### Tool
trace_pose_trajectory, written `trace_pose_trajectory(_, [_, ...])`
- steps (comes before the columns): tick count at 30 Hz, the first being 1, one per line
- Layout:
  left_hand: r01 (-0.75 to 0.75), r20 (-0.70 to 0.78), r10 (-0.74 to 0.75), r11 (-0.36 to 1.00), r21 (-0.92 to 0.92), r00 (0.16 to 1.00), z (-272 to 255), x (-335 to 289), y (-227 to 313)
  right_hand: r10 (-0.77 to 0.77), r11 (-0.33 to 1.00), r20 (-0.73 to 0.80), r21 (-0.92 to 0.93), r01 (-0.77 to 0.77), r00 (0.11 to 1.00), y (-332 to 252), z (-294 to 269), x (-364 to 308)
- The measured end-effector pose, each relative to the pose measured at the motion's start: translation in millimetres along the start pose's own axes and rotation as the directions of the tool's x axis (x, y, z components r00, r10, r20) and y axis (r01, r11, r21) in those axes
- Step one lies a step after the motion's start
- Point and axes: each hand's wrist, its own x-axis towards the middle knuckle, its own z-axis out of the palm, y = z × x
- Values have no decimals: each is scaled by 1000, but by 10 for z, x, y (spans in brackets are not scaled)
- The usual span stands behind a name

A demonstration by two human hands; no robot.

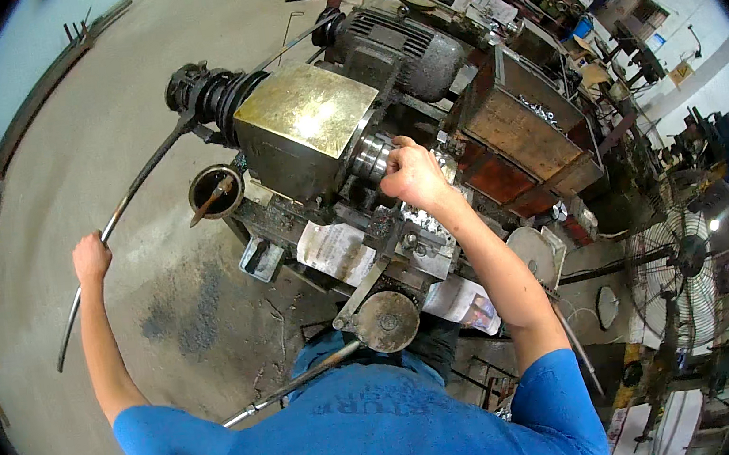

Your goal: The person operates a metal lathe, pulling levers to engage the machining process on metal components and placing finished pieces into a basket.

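My left hand (92, 258) is wrapped around a long, slightly bent metal lever (139, 180) at the left. The lever runs up to a dark ringed mechanism (231, 99) on the back end of a lathe's headstock (304, 114). At the headstock's other end, my right hand (415, 173) is at the front of a shiny round chuck (370, 158). Its fingers are curled in against the chuck face; whatever they may hold is hidden. Below the chuck lies the greasy lathe bed, with a metal tool block (416, 240) near my right forearm.
A round pot (204, 211) with a brush stands left of the headstock. Behind are an electric motor (399, 51) and a rusty metal bin (514, 127). Close to my body is a round disc (389, 321) beside a long handle. A large fan (692, 255) stands right.
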Motion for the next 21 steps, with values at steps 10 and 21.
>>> trace_pose_trajectory(10, [-14, 211, 241, 689, -725, 948, 845, -1080, 2462, 114, 987, -229, 133, -85, 967, 630, -787, -1383])
trace_pose_trajectory(21, [-604, 270, 614, 786, -130, 742, 1033, -643, 2630, 698, 519, -429, -248, -818, 573, 2618, -1101, -4265])
